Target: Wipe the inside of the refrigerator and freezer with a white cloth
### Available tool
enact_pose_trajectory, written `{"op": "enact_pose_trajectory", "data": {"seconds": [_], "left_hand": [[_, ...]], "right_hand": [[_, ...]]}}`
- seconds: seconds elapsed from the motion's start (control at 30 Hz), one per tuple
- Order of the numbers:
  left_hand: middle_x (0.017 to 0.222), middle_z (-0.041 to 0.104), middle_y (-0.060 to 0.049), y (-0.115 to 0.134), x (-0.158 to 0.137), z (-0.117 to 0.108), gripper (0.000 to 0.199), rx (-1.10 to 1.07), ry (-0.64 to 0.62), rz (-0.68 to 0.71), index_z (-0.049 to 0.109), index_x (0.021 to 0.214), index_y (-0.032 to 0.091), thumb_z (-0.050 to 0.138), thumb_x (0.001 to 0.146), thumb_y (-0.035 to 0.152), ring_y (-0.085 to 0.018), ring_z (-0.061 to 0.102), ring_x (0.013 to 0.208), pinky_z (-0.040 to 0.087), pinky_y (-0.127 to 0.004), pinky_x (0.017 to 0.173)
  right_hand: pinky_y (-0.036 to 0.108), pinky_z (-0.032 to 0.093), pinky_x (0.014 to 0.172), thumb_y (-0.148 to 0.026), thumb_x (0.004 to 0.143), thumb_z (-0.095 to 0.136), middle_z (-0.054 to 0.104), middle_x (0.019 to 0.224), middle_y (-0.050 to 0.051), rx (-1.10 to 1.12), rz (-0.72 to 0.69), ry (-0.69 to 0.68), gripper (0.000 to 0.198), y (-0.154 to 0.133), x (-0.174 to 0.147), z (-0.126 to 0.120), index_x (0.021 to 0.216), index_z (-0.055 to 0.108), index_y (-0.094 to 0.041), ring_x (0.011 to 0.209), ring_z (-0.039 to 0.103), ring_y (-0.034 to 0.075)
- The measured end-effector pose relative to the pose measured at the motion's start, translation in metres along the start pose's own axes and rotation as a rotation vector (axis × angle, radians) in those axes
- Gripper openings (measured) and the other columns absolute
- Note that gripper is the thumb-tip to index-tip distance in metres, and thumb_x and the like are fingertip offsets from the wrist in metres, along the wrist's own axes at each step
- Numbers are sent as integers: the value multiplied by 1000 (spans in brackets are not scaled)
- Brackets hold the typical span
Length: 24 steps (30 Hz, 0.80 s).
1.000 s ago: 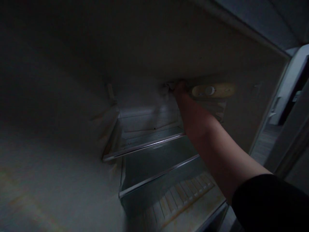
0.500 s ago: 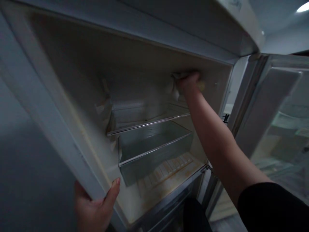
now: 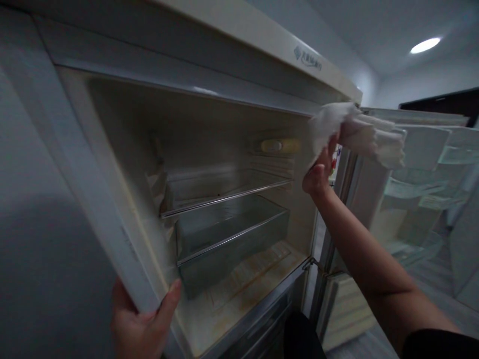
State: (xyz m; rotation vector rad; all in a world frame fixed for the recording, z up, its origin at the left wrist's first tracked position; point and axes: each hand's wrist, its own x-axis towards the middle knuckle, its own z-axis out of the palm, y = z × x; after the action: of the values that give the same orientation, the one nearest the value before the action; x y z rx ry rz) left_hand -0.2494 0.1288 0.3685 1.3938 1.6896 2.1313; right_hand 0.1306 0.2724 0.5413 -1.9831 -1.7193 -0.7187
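Holding cloth (image 3: 359, 132) near fridge edge (image 3: 262, 98); room above shelf (image 3: 228, 197).

Right hand (image 3: 320, 172): drawn from deep inside the fridge (image 3: 243, 32) to its upper right front corner.
Cloth (image 3: 333, 118): now spread out, clearly visible.
Yellow lamp (image 3: 286, 145): uncovered again.

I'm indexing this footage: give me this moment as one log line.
left hand: grips fridge's left edge | right hand: holds white cloth | fridge door: open | inside: shelf above clear drawer
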Motion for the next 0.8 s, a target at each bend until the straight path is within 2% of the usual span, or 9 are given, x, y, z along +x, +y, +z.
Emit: {"op": "enact_pose_trajectory", "data": {"seconds": [0.1,0.2,0.33,0.47,0.63,0.73,0.8], "left_hand": [[99,64,-4,3,0,1,74,-43,-15,-15,60,122,20,85,59,47,-22,65,85,58,-34,79],[108,65,-6,2,0,3,79,-56,-13,-39,58,126,21,87,56,46,-25,66,94,58,-37,85],[105,66,-6,-3,-1,3,79,-111,-16,-51,60,124,21,87,55,47,-27,67,94,58,-42,88],[107,66,-7,-5,0,1,75,-51,-6,-19,60,122,21,86,57,48,-29,67,97,58,-45,91],[106,67,-8,0,0,1,76,-17,-10,-45,59,122,20,85,57,51,-30,68,95,59,-43,87],[107,66,-8,4,-1,1,77,-9,-9,-30,59,123,19,84,58,52,-30,67,98,58,-43,89],[109,66,-8,5,-2,1,74,3,-5,-16,59,124,19,83,61,51,-30,67,100,57,-44,92]], "right_hand": [[51,33,118,-36,106,25,56,140,18,76,-220,261,53,4,13,-1,145,56,-18,144,39,33],[45,32,121,-29,104,38,52,146,18,81,-353,292,46,10,37,10,141,58,-11,143,40,31],[46,44,111,-16,98,45,54,141,23,30,-342,297,43,17,57,30,137,59,-4,135,46,34],[42,50,98,-19,101,40,61,128,22,9,-342,335,40,15,54,28,133,63,-8,119,57,32],[36,50,91,-10,98,39,64,123,22,-125,-465,234,39,17,51,25,125,66,-7,111,61,29],[40,49,96,-6,95,42,66,119,23,-221,-563,112,36,18,54,33,115,71,-4,114,62,31],[46,45,104,-6,93,44,66,120,25,-234,-590,84,35,16,57,39,115,71,-1,118,61,34]]}}
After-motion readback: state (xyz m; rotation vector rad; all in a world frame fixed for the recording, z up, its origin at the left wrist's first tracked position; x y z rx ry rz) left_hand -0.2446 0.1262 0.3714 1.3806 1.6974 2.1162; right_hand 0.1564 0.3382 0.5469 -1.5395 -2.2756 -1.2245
